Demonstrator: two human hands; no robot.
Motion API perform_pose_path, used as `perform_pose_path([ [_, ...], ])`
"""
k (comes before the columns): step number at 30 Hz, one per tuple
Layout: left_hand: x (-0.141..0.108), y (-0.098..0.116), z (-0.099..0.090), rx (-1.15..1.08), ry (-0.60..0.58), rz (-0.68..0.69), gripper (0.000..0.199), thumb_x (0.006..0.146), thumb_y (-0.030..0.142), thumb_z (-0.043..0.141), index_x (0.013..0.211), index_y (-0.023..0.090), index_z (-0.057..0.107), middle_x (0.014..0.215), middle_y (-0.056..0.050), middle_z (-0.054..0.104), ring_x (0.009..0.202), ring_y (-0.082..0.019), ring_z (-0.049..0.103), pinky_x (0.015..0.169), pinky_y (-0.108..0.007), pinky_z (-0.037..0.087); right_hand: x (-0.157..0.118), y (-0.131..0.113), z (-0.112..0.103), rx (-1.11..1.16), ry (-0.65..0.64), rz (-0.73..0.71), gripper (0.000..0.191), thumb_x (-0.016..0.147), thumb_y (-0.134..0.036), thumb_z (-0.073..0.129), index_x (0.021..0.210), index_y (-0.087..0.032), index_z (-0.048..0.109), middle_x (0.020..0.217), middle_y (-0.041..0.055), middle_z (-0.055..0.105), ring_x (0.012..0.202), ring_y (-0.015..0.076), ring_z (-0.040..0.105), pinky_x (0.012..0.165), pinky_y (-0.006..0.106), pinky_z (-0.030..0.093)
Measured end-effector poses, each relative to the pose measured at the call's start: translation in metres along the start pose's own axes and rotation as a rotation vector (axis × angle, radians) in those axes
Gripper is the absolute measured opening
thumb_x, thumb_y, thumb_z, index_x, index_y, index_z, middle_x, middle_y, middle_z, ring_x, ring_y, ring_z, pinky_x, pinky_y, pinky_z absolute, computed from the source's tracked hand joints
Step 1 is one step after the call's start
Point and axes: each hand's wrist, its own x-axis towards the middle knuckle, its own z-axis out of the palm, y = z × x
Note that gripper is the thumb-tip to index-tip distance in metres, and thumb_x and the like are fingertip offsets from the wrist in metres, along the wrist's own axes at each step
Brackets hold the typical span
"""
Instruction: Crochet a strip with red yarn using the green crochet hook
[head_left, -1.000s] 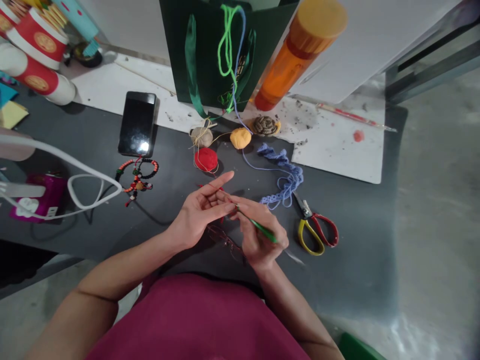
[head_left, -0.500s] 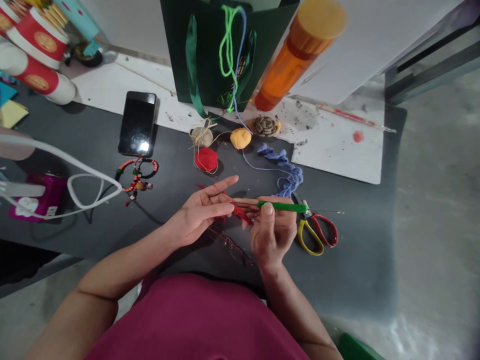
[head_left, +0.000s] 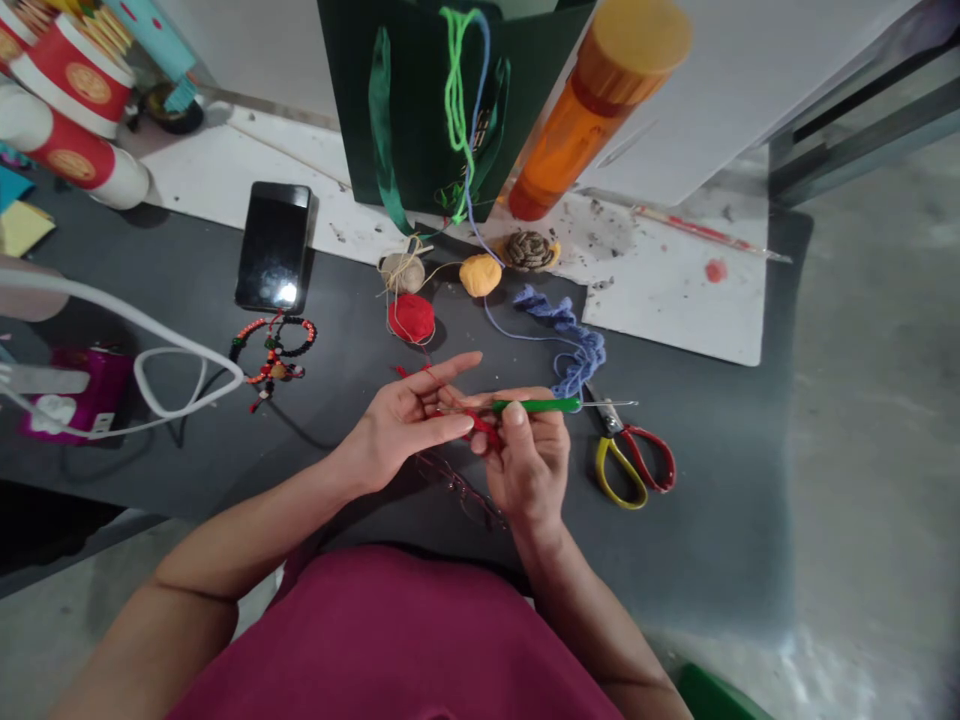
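My right hand [head_left: 531,465] is closed around a crochet hook [head_left: 544,405] with a green handle; a thin metal end sticks out to the right. At its left end the hook meets a small red crocheted piece [head_left: 487,432], partly hidden by my fingers. My left hand [head_left: 386,432] steadies the red yarn there, index finger stretched out with a strand over it and thumb near the piece. Just beyond lies a red yarn ball [head_left: 412,318]. Blue crocheted work [head_left: 581,350] rests past my right hand.
Scissors [head_left: 634,465] with red and yellow handles lie right of my hands, glasses [head_left: 469,495] below them. Yellow [head_left: 480,276] and beige yarn balls [head_left: 403,272] sit ahead. Behind stand a dark green bag [head_left: 420,110] and an orange tube [head_left: 570,130]. A phone [head_left: 274,245] and bracelets [head_left: 274,350] lie left.
My right hand and the crochet hook have shifted left, closer to my left hand. The left hand has barely moved.
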Motion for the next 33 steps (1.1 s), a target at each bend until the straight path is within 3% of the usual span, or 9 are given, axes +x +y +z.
perform_pose_path([
  [4,0.001,0.002,-0.002,0.047,0.028,0.043,0.055,0.073,0.02,0.089,0.126,0.024,0.076,0.081,0.001,0.07,0.076,-0.009,0.063,0.075,-0.024,0.051,0.003,-0.001,-0.003,-0.058,0.044,-0.06,0.029,0.087,-0.05,0.075,0.086,-0.024,0.062,0.069,-0.0033,0.074,0.036,0.0052,0.045,0.036,0.019,0.038],
  [11,0.001,0.005,-0.005,0.12,-0.013,0.038,0.061,0.074,0.025,0.088,0.132,0.023,0.072,0.078,0.001,0.066,0.072,-0.009,0.058,0.071,-0.024,0.048,0.006,-0.007,-0.008,-0.081,-0.022,-0.061,0.027,0.094,-0.049,0.068,0.09,-0.025,0.059,0.068,-0.0049,0.073,0.033,0.0033,0.035,0.034,0.019,0.031],
  [20,0.001,0.006,-0.008,0.127,-0.025,0.064,0.058,0.075,0.023,0.087,0.132,0.023,0.073,0.076,0.002,0.063,0.07,-0.009,0.055,0.071,-0.025,0.046,0.007,-0.009,-0.008,-0.094,-0.028,-0.052,0.028,0.096,-0.051,0.064,0.089,-0.026,0.056,0.065,-0.0047,0.072,0.029,0.0036,0.033,0.029,0.018,0.024],
  [33,0.001,0.007,-0.007,0.169,-0.032,0.064,0.06,0.076,0.023,0.085,0.134,0.025,0.071,0.08,0.001,0.065,0.074,-0.01,0.056,0.073,-0.025,0.047,0.007,-0.008,-0.008,-0.071,-0.024,-0.053,0.027,0.094,-0.051,0.067,0.089,-0.026,0.058,0.068,-0.0048,0.074,0.029,0.0038,0.034,0.029,0.018,0.026],
])
